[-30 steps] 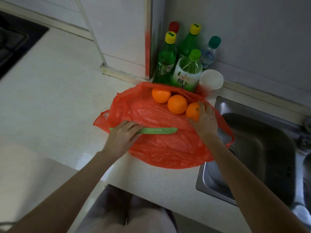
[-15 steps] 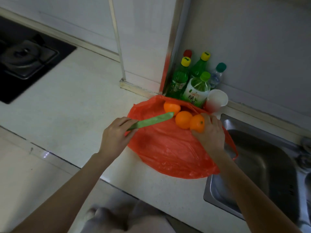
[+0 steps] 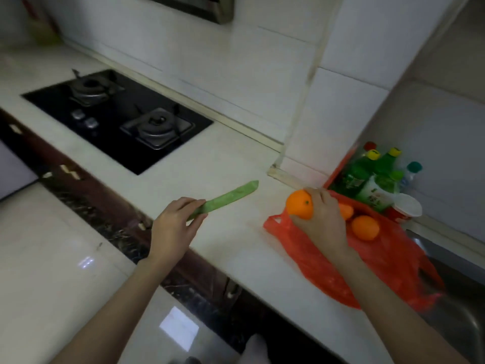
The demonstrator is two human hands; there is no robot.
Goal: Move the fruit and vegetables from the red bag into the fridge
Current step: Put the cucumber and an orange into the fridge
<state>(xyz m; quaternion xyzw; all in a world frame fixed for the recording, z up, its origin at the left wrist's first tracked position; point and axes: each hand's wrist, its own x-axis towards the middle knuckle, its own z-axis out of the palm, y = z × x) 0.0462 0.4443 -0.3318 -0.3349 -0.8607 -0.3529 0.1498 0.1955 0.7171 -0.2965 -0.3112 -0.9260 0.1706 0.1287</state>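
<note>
The red plastic bag (image 3: 372, 269) lies flat on the white counter beside the sink. My left hand (image 3: 174, 228) holds a long flat green bean pod (image 3: 228, 198) by one end, above the counter and left of the bag. My right hand (image 3: 322, 219) grips an orange (image 3: 299, 204) lifted over the bag's left edge. Two more oranges stay on the bag: one (image 3: 365, 228) in plain sight, another (image 3: 347, 211) partly hidden behind my right hand. No fridge is in view.
A black two-burner gas hob (image 3: 118, 119) is set into the counter (image 3: 231, 240) at the left. Several green bottles (image 3: 367, 177) and a white cup (image 3: 405, 206) stand in the corner behind the bag. A steel sink (image 3: 462, 306) lies at the right. Glossy floor tiles show below.
My left hand has carried the bean pod off the bag to the left. My right hand has lifted one orange off the bag. My view has swung left, revealing the hob.
</note>
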